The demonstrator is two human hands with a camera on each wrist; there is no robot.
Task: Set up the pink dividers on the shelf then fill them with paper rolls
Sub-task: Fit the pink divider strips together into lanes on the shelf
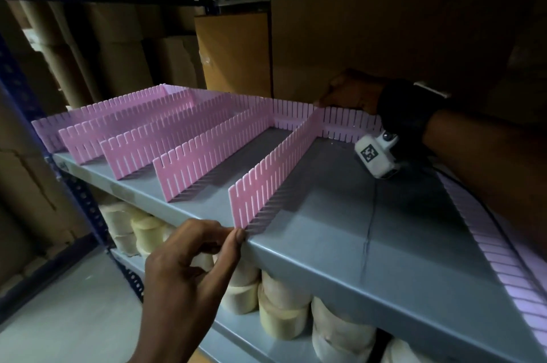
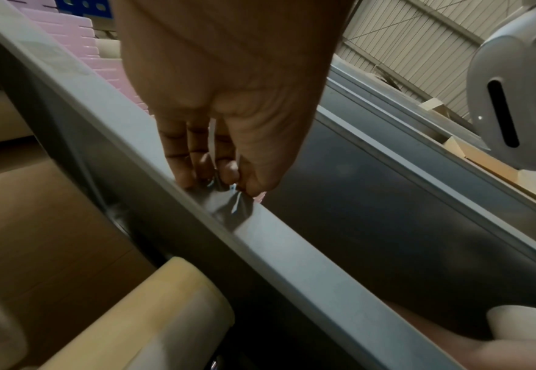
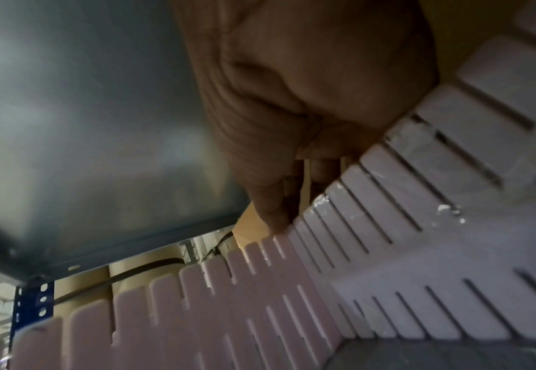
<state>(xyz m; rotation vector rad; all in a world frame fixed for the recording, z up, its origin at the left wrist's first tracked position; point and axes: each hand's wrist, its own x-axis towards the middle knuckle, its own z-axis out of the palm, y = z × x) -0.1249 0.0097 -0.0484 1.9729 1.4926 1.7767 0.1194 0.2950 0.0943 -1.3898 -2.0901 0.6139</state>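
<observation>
Left hand (image 1: 189,268) (fingertips hidden) at divider (image 1: 275,173)

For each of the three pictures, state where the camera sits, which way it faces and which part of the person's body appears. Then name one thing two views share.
Head: above and in front of the shelf, looking down at pink dividers; left hand and right hand show.
Left wrist: looks along the left hand at the shelf's front edge.
Right wrist: low inside the shelf, looks along the right hand at the dividers' joint.
Shared: head and right wrist both show the back divider.
</observation>
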